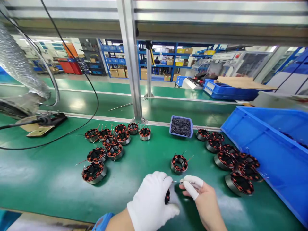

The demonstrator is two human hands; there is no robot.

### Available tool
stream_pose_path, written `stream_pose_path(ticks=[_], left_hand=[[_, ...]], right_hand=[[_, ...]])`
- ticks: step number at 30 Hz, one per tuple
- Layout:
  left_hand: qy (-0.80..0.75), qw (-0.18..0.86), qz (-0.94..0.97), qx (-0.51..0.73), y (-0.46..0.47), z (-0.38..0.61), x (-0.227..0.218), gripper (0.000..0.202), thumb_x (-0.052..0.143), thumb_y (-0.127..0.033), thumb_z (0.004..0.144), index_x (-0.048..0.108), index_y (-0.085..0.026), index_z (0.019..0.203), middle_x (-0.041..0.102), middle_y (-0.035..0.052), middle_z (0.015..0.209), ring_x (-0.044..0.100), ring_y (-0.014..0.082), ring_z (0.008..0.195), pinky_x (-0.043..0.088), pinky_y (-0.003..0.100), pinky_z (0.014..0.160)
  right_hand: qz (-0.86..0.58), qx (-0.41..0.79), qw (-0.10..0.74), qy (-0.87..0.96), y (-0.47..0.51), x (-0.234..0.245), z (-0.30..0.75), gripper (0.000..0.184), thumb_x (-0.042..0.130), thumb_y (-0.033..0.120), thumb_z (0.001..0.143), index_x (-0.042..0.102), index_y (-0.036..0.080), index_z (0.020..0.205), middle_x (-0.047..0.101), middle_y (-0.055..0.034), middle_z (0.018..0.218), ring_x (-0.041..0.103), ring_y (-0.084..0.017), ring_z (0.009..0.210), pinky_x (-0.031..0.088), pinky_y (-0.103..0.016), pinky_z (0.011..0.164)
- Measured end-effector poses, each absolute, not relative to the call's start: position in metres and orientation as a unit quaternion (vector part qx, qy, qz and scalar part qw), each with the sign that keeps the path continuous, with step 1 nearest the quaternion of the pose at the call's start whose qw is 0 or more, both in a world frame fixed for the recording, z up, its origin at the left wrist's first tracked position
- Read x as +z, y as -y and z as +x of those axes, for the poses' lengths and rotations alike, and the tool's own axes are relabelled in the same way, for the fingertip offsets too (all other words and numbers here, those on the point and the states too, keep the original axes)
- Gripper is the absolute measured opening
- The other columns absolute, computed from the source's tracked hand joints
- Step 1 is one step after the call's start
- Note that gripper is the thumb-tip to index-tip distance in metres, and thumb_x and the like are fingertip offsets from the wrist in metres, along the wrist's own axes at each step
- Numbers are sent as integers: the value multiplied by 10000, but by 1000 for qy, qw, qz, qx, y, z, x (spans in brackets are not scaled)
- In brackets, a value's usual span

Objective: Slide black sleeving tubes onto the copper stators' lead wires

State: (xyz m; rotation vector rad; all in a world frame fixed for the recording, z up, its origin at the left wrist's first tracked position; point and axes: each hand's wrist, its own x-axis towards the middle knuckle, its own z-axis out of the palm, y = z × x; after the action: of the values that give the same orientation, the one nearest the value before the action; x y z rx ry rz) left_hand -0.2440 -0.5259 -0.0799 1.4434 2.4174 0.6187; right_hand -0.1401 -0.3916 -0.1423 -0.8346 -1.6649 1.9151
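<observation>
My left hand (154,200), in a white glove, is wrapped round a motor stator (167,196); only a dark part of its ring shows, the rest hidden by the glove. A thin wire (174,181) sticks out past the left fingertips toward the right hand. My right hand (198,194) wears white finger cots on thumb and forefinger. Those two tips are pinched together close to the wire's end, around something too small to make out. Just beyond both hands, another stator (179,164) with copper windings and loose wire ends stands on the green table (144,170).
Several stators (93,172) are grouped on the left, and several more (239,183) on the right beside a large blue bin (267,160). At the back is a small tray (170,126) of short black tubes. A black cable (72,131) crosses the left side.
</observation>
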Motion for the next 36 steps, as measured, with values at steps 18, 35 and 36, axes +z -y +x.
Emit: stream_pose_path(ticks=[18,35,36], left_hand=[[-841,111,473,239,525,-233,-101,347,512,-173,614,529,-234,955,529,31,987,472,239,912,395,396,799],[-830,86,492,249,525,-235,-108,349,505,-133,604,536,-210,943,543,48,952,495,234,891,429,406,779],[-829,85,494,249,525,-235,-108,363,508,-132,604,533,-209,958,544,51,958,498,235,895,432,408,783]], right_hand=[[-273,766,210,543,396,-134,-152,258,730,335,622,636,135,754,657,-67,731,623,-178,654,511,-222,538],[-204,529,177,805,401,-126,-162,318,475,300,820,472,157,537,404,41,511,383,-93,508,301,-206,489],[-194,508,179,820,400,-124,-163,342,460,294,829,436,158,516,369,47,503,357,-87,498,280,-207,481]])
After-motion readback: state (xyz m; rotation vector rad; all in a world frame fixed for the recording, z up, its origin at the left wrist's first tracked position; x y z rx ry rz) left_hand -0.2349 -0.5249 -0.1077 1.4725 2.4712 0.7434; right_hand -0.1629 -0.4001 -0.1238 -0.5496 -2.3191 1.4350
